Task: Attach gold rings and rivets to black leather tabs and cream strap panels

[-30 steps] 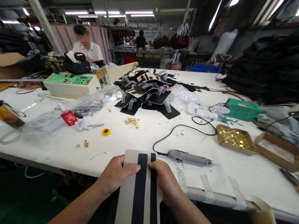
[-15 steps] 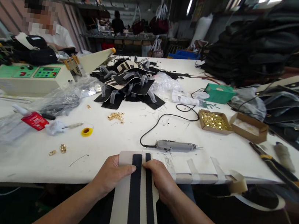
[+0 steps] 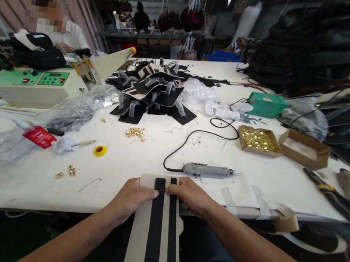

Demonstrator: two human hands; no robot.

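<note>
A long cream panel with two black stripes [image 3: 154,236] stretches from the table's front edge down toward my lap. My left hand [image 3: 128,198] grips its left edge near the top, thumb lying on the wider black stripe. On the other edge, my right hand [image 3: 190,196] pinches the panel, its thumb on the narrower stripe. The fingers of both hands are hidden beneath it. Just beyond the panel lies a grey electric screwdriver [image 3: 206,170] with a black cord, touched by neither hand.
A heap of black and striped panels [image 3: 154,95] lies mid-table. Boxes of gold hardware [image 3: 256,139] stand at right, by a green box [image 3: 267,105]. Left are gold clasps [image 3: 71,170], yellow tape [image 3: 100,151], a red-labelled bottle [image 3: 40,136] and a machine [image 3: 38,85]. A person sits behind it.
My view has shifted slightly, so the right-hand things sit further right. The panel's lower end has swung a little left, while both hands keep their hold near its top.
</note>
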